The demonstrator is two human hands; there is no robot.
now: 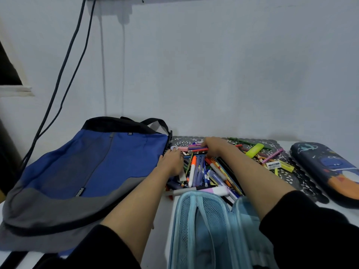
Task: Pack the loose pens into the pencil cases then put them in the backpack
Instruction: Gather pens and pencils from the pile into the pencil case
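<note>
**Loose pens: gathering under way**

Nearest: blue pencil case (204, 230), unzipped and gaping. Beyond it: pens (202, 171) heaped on a lace mat (303, 177). Right hand (213, 147) curls round several; left hand (172, 162) lies on the heap, grip unclear. Left: backpack (87, 167), labelled "PUMA". Risk: an overfull handful could spill before it reaches the case.

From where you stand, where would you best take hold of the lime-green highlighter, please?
Probably pinch the lime-green highlighter across its middle, from above: it lies flat over the black lace mat, apart from the main pile, both long sides exposed.
</note>
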